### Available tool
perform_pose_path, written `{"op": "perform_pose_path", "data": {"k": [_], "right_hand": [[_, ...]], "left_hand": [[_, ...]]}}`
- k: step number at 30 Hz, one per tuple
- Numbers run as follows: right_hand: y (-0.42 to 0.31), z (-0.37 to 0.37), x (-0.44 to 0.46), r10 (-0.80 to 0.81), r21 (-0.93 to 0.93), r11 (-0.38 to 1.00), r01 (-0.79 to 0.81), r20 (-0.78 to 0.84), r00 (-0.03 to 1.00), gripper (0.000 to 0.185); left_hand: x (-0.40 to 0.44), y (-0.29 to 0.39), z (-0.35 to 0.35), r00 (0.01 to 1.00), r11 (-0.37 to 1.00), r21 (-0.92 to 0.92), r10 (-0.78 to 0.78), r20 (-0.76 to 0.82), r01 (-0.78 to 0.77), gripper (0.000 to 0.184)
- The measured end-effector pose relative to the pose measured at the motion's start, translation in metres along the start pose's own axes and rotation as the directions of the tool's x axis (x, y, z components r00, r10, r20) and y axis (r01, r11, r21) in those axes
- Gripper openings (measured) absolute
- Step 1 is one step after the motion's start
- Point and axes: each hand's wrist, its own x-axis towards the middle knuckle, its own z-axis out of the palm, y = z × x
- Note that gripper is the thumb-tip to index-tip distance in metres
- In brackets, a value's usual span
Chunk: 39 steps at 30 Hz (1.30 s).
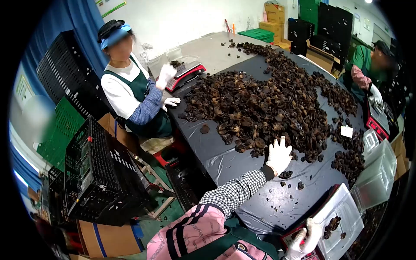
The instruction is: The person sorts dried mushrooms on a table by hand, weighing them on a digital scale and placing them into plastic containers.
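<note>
My left hand (279, 156), in a white glove, reaches to the near edge of a large pile of dried wood ear mushrooms (268, 110). Its fingers are spread over the pieces, with nothing gripped that I can see. Low in the view, my right hand (307, 241), also gloved in white, has its fingers apart and slightly bent. Right beside it is a clear plastic tray (346, 216) on a red scale (289, 238). A few mushroom pieces (332, 227) lie in that tray. Whether the right fingers touch the tray's edge, I cannot tell.
Clear plastic boxes (376, 180) stand at the table's right edge. A white card (346, 131) lies among mushrooms. Across the left edge, a person (134, 91) works by another red scale (186, 77); a second person (368, 71) is far right. Black crates (106, 173) stand left.
</note>
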Motion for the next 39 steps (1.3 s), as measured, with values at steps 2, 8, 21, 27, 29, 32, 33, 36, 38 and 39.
{"op": "perform_pose_path", "data": {"k": [2,8,21,27,29,32,33,36,38,39], "right_hand": [[0.001,0.024,-0.006,0.037,0.142,0.989,-0.039,0.018,0.999,0.019],[-0.006,0.061,-0.033,0.053,0.315,0.941,-0.119,0.212,0.976,0.013],[0.016,0.115,-0.092,0.165,0.432,0.743,-0.512,0.622,0.765,0.007],[0.020,0.115,-0.094,0.169,0.415,0.704,-0.576,0.690,0.704,0.008],[0.016,0.121,-0.095,0.127,0.516,0.718,-0.467,0.562,0.817,0.008],[0.013,0.117,-0.093,0.098,0.529,0.719,-0.451,0.565,0.819,0.008],[0.015,0.118,-0.098,0.127,0.508,0.708,-0.491,0.591,0.796,0.009],[0.011,0.114,-0.094,0.129,0.517,0.706,-0.483,0.577,0.806,0.011],[0.013,0.114,-0.095,0.171,0.476,0.678,-0.561,0.640,0.749,0.011],[0.013,0.114,-0.096,0.179,0.483,0.669,-0.565,0.633,0.753,0.011]], "left_hand": [[-0.001,0.005,0.007,1.000,1.000,0.002,-0.005,0.027,0.005,0.035],[-0.040,0.006,-0.009,0.989,0.983,-0.140,0.128,0.076,-0.116,0.024],[-0.179,0.001,-0.025,0.916,0.901,-0.164,0.390,-0.095,-0.401,0.042],[-0.186,0.000,-0.007,0.943,0.912,-0.252,0.332,-0.014,-0.325,0.034],[-0.182,-0.001,-0.010,0.935,0.893,-0.281,0.346,-0.074,-0.353,0.032],[-0.178,-0.003,-0.022,0.932,0.834,-0.424,0.355,-0.080,-0.354,0.032],[-0.178,-0.003,-0.026,0.937,0.816,-0.474,0.345,-0.063,-0.332,0.033],[-0.186,-0.008,-0.025,0.910,0.858,-0.311,0.409,-0.068,-0.409,0.036],[-0.192,-0.006,-0.049,0.896,0.870,-0.234,0.443,-0.010,-0.433,0.034],[-0.189,-0.005,-0.061,0.881,0.859,-0.221,0.474,0.004,-0.461,0.027]]}}
